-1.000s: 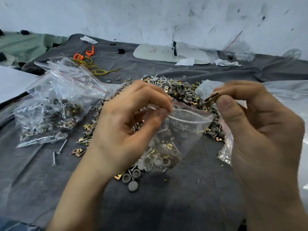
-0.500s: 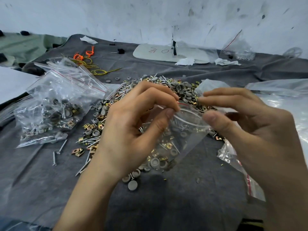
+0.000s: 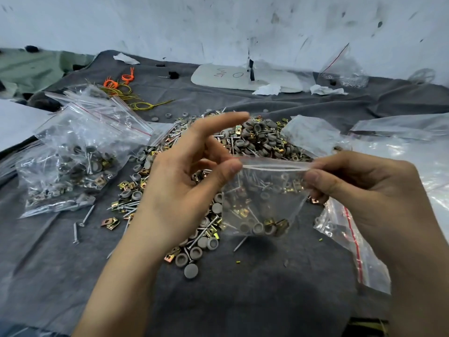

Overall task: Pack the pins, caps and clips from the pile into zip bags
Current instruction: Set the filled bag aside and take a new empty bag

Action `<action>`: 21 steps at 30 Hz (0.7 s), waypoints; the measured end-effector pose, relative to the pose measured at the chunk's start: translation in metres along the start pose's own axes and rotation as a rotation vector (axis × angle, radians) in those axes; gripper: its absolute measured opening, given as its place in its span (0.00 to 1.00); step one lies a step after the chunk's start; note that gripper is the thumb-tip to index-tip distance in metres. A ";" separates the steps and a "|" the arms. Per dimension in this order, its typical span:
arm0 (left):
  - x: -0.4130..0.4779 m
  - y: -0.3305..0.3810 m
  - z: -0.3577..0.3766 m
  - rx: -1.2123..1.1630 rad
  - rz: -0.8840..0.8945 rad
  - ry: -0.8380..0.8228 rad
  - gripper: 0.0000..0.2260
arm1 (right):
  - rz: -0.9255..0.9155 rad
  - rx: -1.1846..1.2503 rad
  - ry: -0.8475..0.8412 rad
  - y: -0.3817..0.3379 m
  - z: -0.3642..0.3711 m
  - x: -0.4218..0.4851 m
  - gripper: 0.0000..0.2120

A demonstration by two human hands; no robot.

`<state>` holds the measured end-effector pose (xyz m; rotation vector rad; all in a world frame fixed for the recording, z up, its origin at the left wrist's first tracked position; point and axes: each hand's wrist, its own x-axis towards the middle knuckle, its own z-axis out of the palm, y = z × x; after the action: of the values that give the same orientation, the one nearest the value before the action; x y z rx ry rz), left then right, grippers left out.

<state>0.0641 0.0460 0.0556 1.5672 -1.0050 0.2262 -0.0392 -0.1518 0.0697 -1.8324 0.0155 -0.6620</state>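
A clear zip bag (image 3: pixel 262 200) hangs between my hands above the pile, with grey caps, brass clips and pins in its bottom. My left hand (image 3: pixel 192 181) pinches the bag's left top corner with thumb and middle finger, its index finger stretched out. My right hand (image 3: pixel 359 190) pinches the right top corner, and the zip strip is pulled straight between them. The pile (image 3: pixel 243 142) of grey caps, brass clips and steel pins lies on the dark cloth behind and under the bag.
Filled zip bags (image 3: pixel 77 161) lie heaped at the left. Empty bags (image 3: pixel 349 242) lie under my right wrist, and clear plastic sheets (image 3: pixel 401 132) at the right. Loose pins (image 3: pixel 80 224) lie on the grey cloth (image 3: pixel 243 288). Orange and yellow wires (image 3: pixel 121 86) and a white board (image 3: pixel 243 76) are at the back.
My right hand dropped the brass clips it held into the bag, then took the bag's right corner. Both hands moved apart, pulling the open mouth flat and straight.
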 end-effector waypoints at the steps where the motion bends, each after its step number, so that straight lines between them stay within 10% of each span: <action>1: 0.000 -0.002 0.000 -0.005 -0.009 -0.002 0.23 | 0.015 0.023 0.000 0.002 -0.001 0.000 0.09; 14: 0.001 -0.008 0.007 -0.250 -0.299 0.000 0.24 | 0.201 0.261 0.158 0.027 0.012 0.007 0.03; 21: -0.007 -0.024 0.037 -0.185 -0.629 -0.432 0.06 | 0.522 0.760 0.294 0.041 0.015 0.014 0.06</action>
<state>0.0626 0.0152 0.0240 1.7116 -0.7734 -0.6453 -0.0078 -0.1581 0.0369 -0.9308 0.3748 -0.4634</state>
